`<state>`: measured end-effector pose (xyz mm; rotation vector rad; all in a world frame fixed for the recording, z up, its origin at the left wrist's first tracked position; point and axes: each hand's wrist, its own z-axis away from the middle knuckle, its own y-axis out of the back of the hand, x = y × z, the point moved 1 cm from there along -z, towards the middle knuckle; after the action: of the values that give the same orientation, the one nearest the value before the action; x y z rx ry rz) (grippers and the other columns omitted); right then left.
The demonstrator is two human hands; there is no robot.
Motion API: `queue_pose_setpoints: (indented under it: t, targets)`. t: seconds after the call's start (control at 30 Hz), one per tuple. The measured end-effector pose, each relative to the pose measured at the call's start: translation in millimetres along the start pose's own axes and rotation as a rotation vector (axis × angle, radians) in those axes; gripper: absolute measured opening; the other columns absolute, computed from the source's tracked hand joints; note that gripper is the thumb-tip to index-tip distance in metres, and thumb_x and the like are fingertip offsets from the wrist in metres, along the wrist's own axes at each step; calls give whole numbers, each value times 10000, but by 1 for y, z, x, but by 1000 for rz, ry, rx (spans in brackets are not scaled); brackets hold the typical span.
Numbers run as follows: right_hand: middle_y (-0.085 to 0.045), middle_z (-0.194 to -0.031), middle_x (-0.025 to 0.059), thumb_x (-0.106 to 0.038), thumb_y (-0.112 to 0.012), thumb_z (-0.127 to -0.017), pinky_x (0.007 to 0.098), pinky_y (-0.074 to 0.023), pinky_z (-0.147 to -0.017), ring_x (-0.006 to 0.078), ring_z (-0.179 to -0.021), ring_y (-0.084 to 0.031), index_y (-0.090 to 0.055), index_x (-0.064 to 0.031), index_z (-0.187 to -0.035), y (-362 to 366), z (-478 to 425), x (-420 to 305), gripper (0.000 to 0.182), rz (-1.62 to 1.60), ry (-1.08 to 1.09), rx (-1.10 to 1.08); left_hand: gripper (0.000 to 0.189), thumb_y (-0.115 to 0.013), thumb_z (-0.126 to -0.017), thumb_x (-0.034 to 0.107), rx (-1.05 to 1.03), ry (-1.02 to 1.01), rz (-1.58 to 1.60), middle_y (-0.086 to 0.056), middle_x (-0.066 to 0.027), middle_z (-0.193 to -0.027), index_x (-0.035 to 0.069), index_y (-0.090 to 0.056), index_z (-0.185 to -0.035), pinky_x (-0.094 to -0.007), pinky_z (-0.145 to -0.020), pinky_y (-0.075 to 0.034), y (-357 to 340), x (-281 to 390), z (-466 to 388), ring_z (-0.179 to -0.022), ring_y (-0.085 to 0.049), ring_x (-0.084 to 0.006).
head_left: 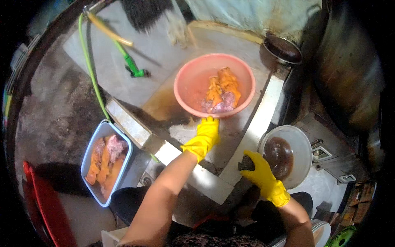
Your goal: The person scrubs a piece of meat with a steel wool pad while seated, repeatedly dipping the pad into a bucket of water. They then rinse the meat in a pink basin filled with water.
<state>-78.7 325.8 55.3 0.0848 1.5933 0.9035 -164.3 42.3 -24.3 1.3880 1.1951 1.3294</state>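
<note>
My left hand (pixel 208 134), in a yellow rubber glove, has its fingertips at the near rim of a pink plastic basin (pixel 191 77). Pieces of meat with orange-yellow skin (pixel 226 85) lie in liquid inside that basin. In a matching yellow glove, my right hand (pixel 262 174) holds a dark scouring pad (pixel 246 163) between thumb and fingers, beside a whitish round basin (pixel 304 154) of brown liquid. At the left, a blue-rimmed rectangular tub (pixel 131 148) contains more meat pieces (pixel 105 160) with orange skin.
A low white-topped ledge (pixel 262 111) bends around the floor area with the pink basin. The green hose (pixel 88 61) runs to a green spray nozzle (pixel 134 68). A dark round pan (pixel 282 51) stands at the upper right, and a red plastic object (pixel 46 200) at the lower left.
</note>
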Motion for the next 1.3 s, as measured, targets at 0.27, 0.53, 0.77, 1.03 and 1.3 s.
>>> queue_pose_setpoints:
  t: [0.27, 0.53, 0.77, 1.03, 1.3]
  targets:
    - [-626, -1303, 198, -212, -838, -741, 446, -468, -1066, 383, -1240, -589, -571, -89, -1398, 7, 6, 3, 720, 45, 18, -30, 211, -624, -858, 161, -148, 52, -63, -761, -134, -1007, 96, -780, -984, -537, -932, -505, -22, -25, -75, -984, -722, -362]
    - [-636, -1234, 190, -205, -830, -728, 459, -478, -1027, 398, -1179, -599, -578, -92, -1383, 10, 3, -9, 711, 5, 32, -69, 303, -703, -851, 375, -300, -88, -109, -762, -178, -959, 119, -808, -975, -493, -815, -561, -31, -39, -77, -945, -739, -361]
    - [-634, -1236, 196, -202, -803, -749, 464, -481, -1012, 399, -1173, -598, -572, -78, -1383, 6, 10, -19, 686, 15, 38, -107, 302, -681, -874, 414, -282, -97, -100, -767, -148, -960, 162, -793, -999, -505, -825, -551, -29, -46, -20, -945, -734, -362]
    - [-644, -1275, 226, -196, -787, -739, 464, -466, -1045, 412, -1214, -590, -564, -54, -1390, -1, 15, -27, 702, 41, 48, -89, 337, -706, -857, 443, -349, -82, -92, -757, -154, -977, 160, -788, -1019, -501, -832, -548, -6, -36, 41, -963, -718, -370]
    - [-634, -1273, 214, -177, -783, -756, 446, -473, -1034, 392, -1221, -590, -568, -57, -1378, 0, 22, -44, 670, 42, 133, -63, 302, -727, -838, 405, -429, -69, -86, -758, -134, -1019, 182, -793, -1031, -477, -860, -550, -2, -28, 83, -1001, -715, -349]
